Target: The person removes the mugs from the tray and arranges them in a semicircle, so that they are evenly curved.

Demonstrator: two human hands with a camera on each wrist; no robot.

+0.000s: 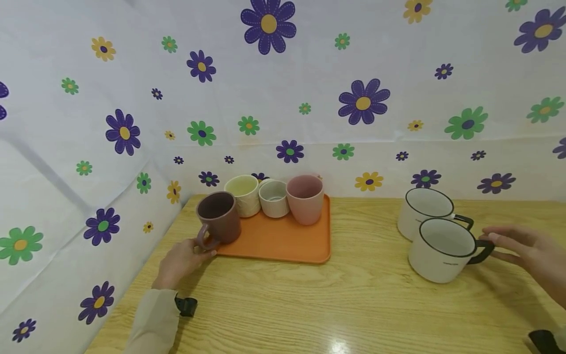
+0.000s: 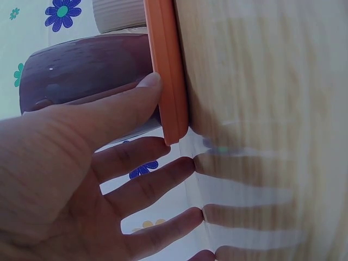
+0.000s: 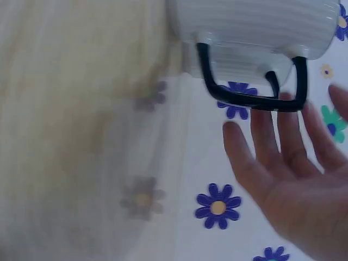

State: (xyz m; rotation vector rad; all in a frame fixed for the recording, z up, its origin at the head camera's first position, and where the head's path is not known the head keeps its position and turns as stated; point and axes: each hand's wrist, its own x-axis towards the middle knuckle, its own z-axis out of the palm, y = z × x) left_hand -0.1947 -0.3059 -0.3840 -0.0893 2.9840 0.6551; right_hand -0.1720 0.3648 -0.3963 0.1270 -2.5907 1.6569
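My left hand [image 1: 184, 263] is at the front left corner of the orange tray [image 1: 278, 246]. In the left wrist view the thumb [image 2: 149, 81] lies against the tray's rim, and the other fingers are spread near the corner and the tabletop. Just above this hand a dark mauve mug [image 1: 223, 216] stands on the tray, its handle toward me. On the right, my right hand [image 1: 530, 253] reaches to the black handle [image 3: 253, 101] of the nearer white mug [image 1: 438, 260]. Its fingers are extended beside that handle, not wrapped round it, and the thumb is apart.
A pale yellow cup [image 1: 247, 201], a small white cup [image 1: 275, 201] and a pink cup [image 1: 306, 201] line the tray's back. Another black-rimmed white mug [image 1: 409, 219] stands behind the nearer one. A flower-printed sheet [image 1: 309, 73] hangs behind the wooden table [image 1: 309, 305].
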